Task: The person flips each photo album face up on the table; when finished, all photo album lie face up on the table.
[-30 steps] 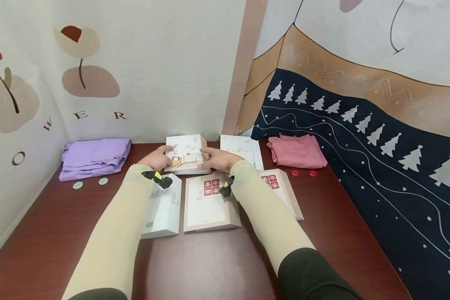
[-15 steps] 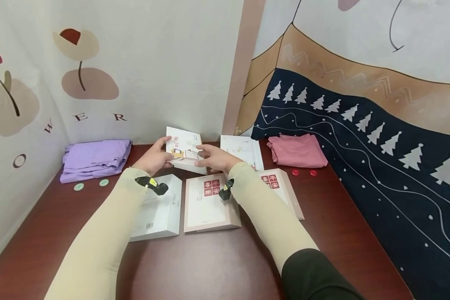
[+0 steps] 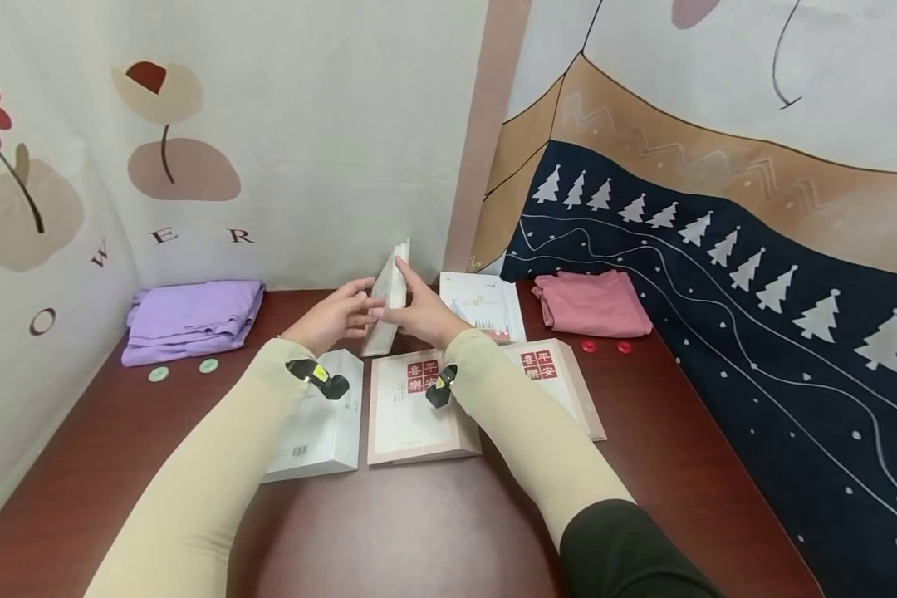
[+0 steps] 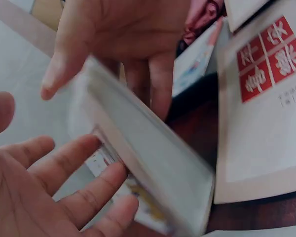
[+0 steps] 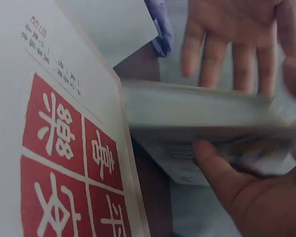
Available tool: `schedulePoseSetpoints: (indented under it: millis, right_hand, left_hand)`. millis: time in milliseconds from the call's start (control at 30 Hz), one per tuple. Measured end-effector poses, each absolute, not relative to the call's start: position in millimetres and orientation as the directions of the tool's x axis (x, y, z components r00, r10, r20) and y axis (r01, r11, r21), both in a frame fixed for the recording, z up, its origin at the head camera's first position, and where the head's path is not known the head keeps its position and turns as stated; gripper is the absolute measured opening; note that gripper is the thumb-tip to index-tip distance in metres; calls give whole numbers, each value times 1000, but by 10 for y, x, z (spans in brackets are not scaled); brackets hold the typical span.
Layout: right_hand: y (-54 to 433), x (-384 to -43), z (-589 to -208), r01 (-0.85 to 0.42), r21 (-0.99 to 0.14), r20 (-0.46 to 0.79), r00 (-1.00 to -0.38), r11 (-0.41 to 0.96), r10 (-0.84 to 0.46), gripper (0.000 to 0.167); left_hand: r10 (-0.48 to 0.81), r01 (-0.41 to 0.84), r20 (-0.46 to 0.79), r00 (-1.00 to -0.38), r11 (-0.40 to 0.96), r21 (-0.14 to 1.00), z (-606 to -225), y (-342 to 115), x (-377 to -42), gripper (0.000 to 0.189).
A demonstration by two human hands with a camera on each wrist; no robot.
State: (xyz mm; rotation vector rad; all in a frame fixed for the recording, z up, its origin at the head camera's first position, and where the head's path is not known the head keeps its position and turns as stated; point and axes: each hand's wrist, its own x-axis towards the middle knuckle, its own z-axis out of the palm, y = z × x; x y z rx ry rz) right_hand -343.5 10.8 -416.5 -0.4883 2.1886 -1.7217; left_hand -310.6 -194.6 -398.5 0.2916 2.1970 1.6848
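While right grip (image 3: 424,309) holds a tilted book (image 3: 386,280), left grip (image 3: 330,319) relaxed, three books (image 3: 409,423) in front

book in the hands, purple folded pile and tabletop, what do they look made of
Book: probably paper with card covers, from the pale edge beside a printed face; blur hides its finish. Purple folded pile: likely matte fabric, given its soft folds. Tabletop: reddish brown with a soft sheen where light reflects; perhaps wood, though laminate is possible.
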Motion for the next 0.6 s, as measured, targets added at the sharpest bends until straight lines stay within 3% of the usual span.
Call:
schedulePoseSetpoints:
  millis: [167,367,600]
  right_hand:
    - [94,-3461,-4220,-57,-930,-81,-933,364,-351,93]
    - [95,-3476,-4219,-81,-860,-34,-976,504,-215,98]
    - [118,-3490,-4240,23,-889,-129,-971,458,-202,98]
  left_hand:
    - [371,-57,-194,-908,349,935,-4085,-1951,-3159,66]
    - [259,-103,-232,-938,431,897,-4148,-2078,-3197,69]
    - [254,-148,-299,-920,480,865,-4224,-2160,-3238,66]
